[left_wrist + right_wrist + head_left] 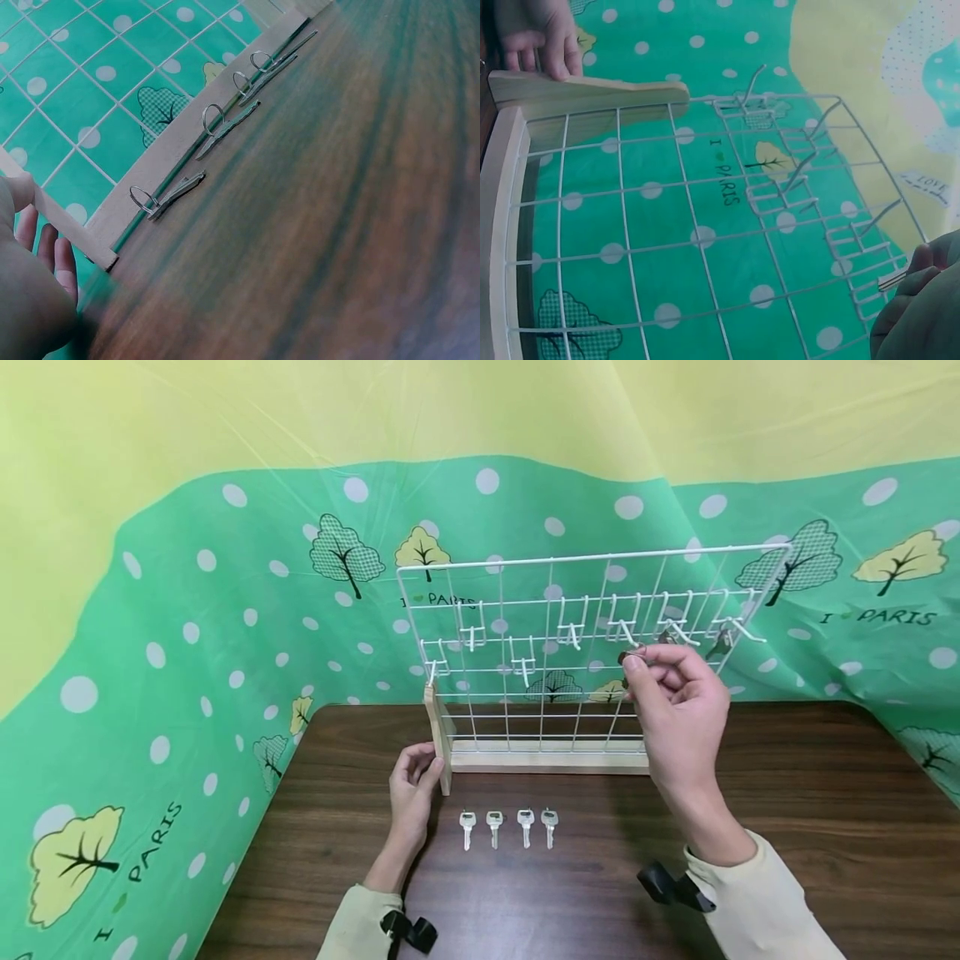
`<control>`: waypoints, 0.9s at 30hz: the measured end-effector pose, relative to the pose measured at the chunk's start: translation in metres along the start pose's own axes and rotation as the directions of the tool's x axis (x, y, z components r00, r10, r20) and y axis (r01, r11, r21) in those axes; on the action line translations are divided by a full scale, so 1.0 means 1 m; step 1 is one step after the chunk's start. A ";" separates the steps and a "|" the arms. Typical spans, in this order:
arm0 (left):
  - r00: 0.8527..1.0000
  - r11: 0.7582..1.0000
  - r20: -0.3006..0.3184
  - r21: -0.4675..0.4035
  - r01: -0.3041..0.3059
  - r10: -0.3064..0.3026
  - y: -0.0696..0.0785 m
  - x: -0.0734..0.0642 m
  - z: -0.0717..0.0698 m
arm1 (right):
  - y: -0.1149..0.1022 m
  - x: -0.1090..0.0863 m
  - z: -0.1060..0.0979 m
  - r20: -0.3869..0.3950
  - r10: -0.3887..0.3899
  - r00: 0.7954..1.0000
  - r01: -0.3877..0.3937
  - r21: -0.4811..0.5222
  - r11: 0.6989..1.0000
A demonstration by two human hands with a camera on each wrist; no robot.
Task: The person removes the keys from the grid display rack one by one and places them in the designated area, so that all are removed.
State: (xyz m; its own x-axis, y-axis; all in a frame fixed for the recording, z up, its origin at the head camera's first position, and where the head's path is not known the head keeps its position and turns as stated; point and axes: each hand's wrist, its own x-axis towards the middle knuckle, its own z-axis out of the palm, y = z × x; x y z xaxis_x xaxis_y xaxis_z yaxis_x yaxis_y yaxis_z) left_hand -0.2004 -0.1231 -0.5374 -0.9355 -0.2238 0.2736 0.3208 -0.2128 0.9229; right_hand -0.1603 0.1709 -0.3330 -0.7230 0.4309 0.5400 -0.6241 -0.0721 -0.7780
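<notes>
A white wire grid rack (525, 752) with wooden feet stands upright on the table. My left hand (411, 789) grips its left wooden side panel (442, 739), thumb in front and fingers behind. Up near the hooks on the right, my right hand (682, 710) pinches a small key (892, 280), mostly hidden by the fingers. The nearest white hook (624, 631) is just above the fingertips. Farther right, keys (722, 642) hang from the last hooks. Several silver keys (495, 829) with rings lie in a row before the rack.
More white hooks (472, 635) hang along the grid to the left. Behind the rack rises a green and yellow cloth (285, 593) with dots and trees. Dark wood table (315, 860) surrounds the rack's base. Each sleeve carries a black wrist camera (675, 887).
</notes>
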 end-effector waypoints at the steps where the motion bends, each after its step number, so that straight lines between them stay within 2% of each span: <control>1: 1.000 1.000 0.001 0.002 -0.004 0.004 0.000 0.000 0.000 | -0.001 -0.001 0.000 -0.001 -0.004 1.000 0.004 -0.015 1.000; 7: 1.000 1.000 0.003 0.001 -0.008 0.008 0.002 0.000 0.001 | -0.010 -0.007 -0.003 0.016 -0.006 1.000 0.008 -0.115 0.993; 13: 1.000 1.000 0.001 0.006 0.002 -0.002 0.001 0.000 0.002 | -0.018 -0.017 -0.010 0.052 0.049 0.997 -0.037 -0.221 0.975; 16: 1.000 1.000 0.000 0.005 0.011 -0.011 0.002 0.000 0.002 | -0.018 -0.022 -0.015 0.064 0.075 0.995 -0.058 -0.234 0.971; 22: 1.000 1.000 -0.008 -0.002 0.023 -0.023 0.003 -0.001 0.002 | -0.013 -0.031 -0.025 0.068 0.124 0.990 -0.110 -0.183 0.977; 27: 1.000 1.000 0.002 0.007 0.011 -0.011 0.002 -0.001 0.001 | -0.008 -0.039 -0.033 0.064 0.176 0.982 -0.158 -0.217 0.963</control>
State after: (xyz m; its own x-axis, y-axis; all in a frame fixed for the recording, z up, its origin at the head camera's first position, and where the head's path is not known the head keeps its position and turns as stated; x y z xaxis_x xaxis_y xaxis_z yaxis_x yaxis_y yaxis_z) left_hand -0.1989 -0.1223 -0.5355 -0.9392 -0.2192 0.2642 0.3096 -0.2085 0.9277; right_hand -0.1178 0.1843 -0.3582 -0.8389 0.3532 0.4142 -0.4225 0.0572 -0.9046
